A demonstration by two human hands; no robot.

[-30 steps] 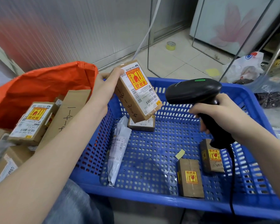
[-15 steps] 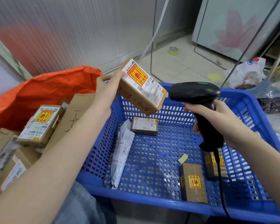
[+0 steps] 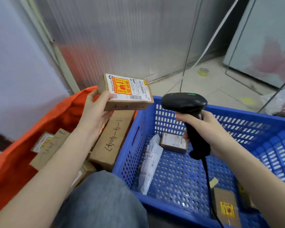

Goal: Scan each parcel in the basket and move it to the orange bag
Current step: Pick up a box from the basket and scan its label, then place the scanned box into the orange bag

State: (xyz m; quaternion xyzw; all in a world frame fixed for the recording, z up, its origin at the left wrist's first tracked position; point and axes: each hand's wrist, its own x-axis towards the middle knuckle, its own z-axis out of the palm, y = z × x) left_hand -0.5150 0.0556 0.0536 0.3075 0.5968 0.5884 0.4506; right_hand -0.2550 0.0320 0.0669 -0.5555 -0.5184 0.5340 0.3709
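My left hand (image 3: 95, 109) grips a small brown cardboard parcel (image 3: 127, 92) with a white label and an orange fragile sticker, held label-up over the edge between the orange bag (image 3: 11, 162) and the blue basket (image 3: 247, 122). My right hand (image 3: 209, 129) grips the handle of a black barcode scanner (image 3: 184, 102), its head just right of the parcel. Inside the basket lie a white poly mailer (image 3: 149, 163), a small labelled box (image 3: 174, 143) at the back and a brown box (image 3: 225, 209) with a yellow sticker at the front right.
The orange bag holds several cardboard boxes, one long box (image 3: 112, 140) with handwriting leaning on the basket's left wall. A roll of tape (image 3: 203, 72) lies on the tiled floor behind. My knee in grey trousers (image 3: 102, 199) is between bag and basket.
My left hand has carried the parcel left and turned it flat, away from the scanner and over the bag's edge. The scanner stays over the basket. The camera has tilted left.
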